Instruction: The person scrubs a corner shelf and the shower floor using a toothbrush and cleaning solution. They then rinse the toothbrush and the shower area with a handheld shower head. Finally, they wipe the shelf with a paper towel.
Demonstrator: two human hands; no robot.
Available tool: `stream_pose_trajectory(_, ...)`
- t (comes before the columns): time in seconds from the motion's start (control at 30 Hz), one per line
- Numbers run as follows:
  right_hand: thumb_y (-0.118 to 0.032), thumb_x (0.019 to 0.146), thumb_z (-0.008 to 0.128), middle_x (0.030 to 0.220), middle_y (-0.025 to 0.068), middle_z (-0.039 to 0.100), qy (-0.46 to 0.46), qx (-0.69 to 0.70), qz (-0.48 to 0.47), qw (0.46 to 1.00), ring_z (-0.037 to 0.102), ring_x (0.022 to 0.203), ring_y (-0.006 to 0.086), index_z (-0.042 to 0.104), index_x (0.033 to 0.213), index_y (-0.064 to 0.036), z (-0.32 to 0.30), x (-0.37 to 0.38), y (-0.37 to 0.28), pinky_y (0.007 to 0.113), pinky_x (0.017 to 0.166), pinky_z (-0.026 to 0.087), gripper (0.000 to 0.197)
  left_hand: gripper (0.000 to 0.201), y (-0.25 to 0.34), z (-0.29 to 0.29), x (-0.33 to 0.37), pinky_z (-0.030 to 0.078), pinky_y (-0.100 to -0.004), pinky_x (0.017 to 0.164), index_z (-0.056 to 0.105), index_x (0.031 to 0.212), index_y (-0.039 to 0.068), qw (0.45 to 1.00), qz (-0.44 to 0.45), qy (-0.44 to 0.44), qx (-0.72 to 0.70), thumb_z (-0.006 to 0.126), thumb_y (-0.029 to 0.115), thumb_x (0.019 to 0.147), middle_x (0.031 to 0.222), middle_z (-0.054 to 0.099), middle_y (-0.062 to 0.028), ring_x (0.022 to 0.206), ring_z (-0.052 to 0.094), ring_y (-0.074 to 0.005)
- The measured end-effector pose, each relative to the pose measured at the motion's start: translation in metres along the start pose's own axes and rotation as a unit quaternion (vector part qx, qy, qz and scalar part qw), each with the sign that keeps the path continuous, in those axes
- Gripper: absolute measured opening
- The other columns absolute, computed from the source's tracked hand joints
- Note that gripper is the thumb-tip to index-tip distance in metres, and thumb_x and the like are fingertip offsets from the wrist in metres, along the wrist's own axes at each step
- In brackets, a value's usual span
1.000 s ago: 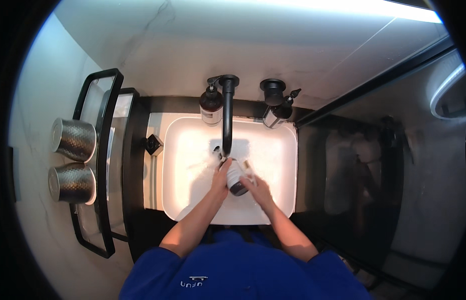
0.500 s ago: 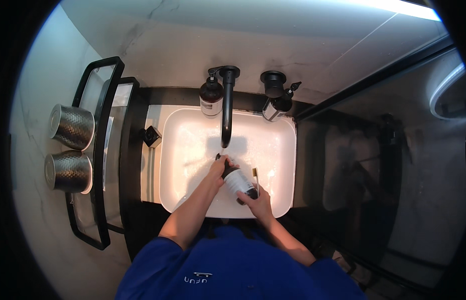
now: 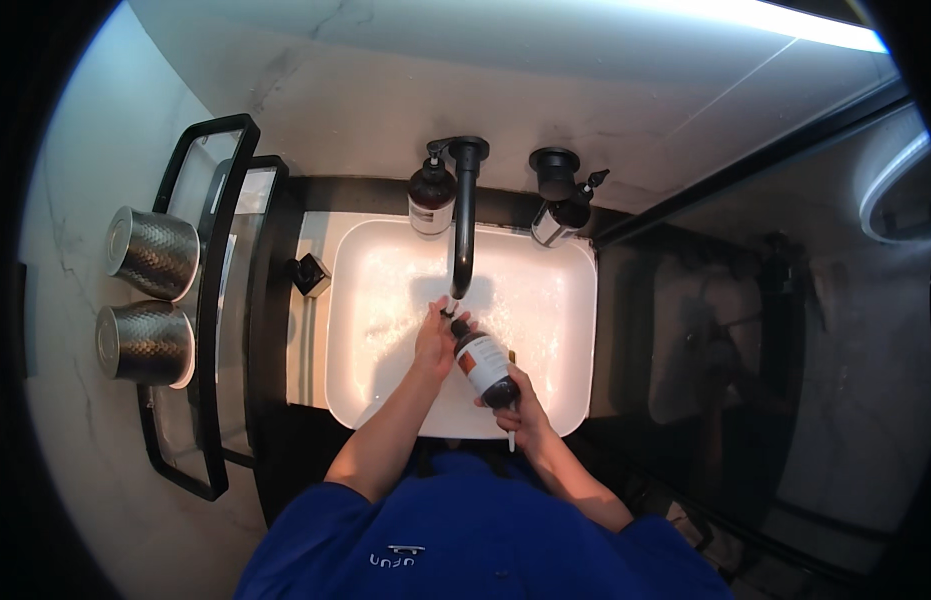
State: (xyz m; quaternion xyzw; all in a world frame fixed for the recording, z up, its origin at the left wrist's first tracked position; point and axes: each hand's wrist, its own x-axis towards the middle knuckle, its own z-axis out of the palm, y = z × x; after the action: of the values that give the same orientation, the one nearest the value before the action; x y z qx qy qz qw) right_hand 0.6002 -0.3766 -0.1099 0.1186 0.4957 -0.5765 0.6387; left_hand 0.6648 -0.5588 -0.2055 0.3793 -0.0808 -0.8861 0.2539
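Note:
Over the white sink (image 3: 337, 330) I hold a dark pump bottle (image 3: 482, 362) tilted, its black pump head under the faucet spout. My right hand (image 3: 526, 408) wraps the bottle's lower end. It also keeps a small brush (image 3: 512, 440) against the bottle; a white handle end sticks out below and yellowish bristles show above. My left hand (image 3: 437, 342) curls around the bottle's neck and pump, with its fingertips partly hidden behind them. The black wall faucet (image 3: 465, 230) reaches down to the left fingertips, where a short whitish streak like water shows.
Two more dark pump bottles stand behind the sink, one (image 3: 431, 198) left of the spout, one (image 3: 562, 215) under the round black knob (image 3: 555, 172). A small black cube-shaped item (image 3: 310, 275) sits left. Two hammered metal cups (image 3: 145, 342) hang by the black wall rack (image 3: 213, 330).
The bottle has rolled, so more of its white and orange label shows. My left fingers have shifted up toward the pump head. The brush has slid lower in my right hand.

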Motion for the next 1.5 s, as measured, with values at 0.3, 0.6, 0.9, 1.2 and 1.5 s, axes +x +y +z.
stream_pose_trajectory(0.3,-0.056,0.102,0.047,0.083,0.0179,0.073,0.042,-0.058,0.007,0.997,0.024,0.039,0.0030,0.054,0.130,-0.0110,0.011,-0.017,-0.008,0.020,0.037,0.018,0.053,0.033,-0.025,-0.031,0.021,0.054,-0.0277,0.074,0.064,0.124,0.003,0.974,0.138,0.088,0.159,0.060,0.030,0.106,0.100,0.072,-0.0047,0.088,0.067,-0.0122)
stream_pose_trajectory(0.6,-0.053,0.102,0.049,0.083,0.0152,0.073,-0.037,-0.152,-0.047,0.987,0.026,0.040,0.0035,0.060,0.123,-0.0086,0.006,0.060,-0.025,0.020,0.038,0.019,0.051,0.046,0.024,-0.014,0.033,0.058,-0.0478,0.090,0.060,0.115,0.005,0.996,-0.081,0.015,0.036,0.057,0.049,0.103,0.103,0.071,-0.0128,0.100,0.069,-0.0304)
stream_pose_trajectory(0.9,-0.069,0.098,0.041,0.076,0.0135,0.068,-0.101,0.017,0.018,0.995,0.026,0.037,0.0037,0.060,0.122,-0.0052,0.007,0.067,-0.018,0.019,0.034,0.023,0.071,0.040,0.040,-0.007,0.017,0.055,-0.0505,0.100,0.062,0.119,0.005,0.990,-0.113,-0.077,0.017,0.060,0.042,0.103,0.116,0.069,-0.0179,0.112,0.067,-0.0305)
stream_pose_trajectory(1.2,-0.060,0.102,0.044,0.080,0.0109,0.068,-0.026,-0.215,-0.069,0.974,0.047,0.047,0.0093,0.065,0.112,-0.0027,0.015,0.125,-0.034,0.024,0.043,0.038,0.062,0.040,0.074,-0.012,-0.019,0.053,-0.0356,0.092,0.058,0.127,0.008,0.987,0.050,-0.059,0.139,0.077,0.012,0.091,0.117,0.066,-0.0061,0.107,0.065,-0.0183)
stream_pose_trajectory(1.5,-0.021,0.099,0.057,0.086,0.0160,0.067,0.066,-0.413,-0.285,0.862,0.065,0.085,0.0320,0.064,0.104,0.0003,0.096,0.153,-0.059,0.041,0.079,0.050,0.023,0.069,0.138,0.072,0.005,0.051,-0.0313,0.092,0.046,0.136,0.001,0.757,0.543,0.069,0.357,0.087,0.012,0.082,0.117,0.058,-0.0101,0.102,0.060,-0.0178)
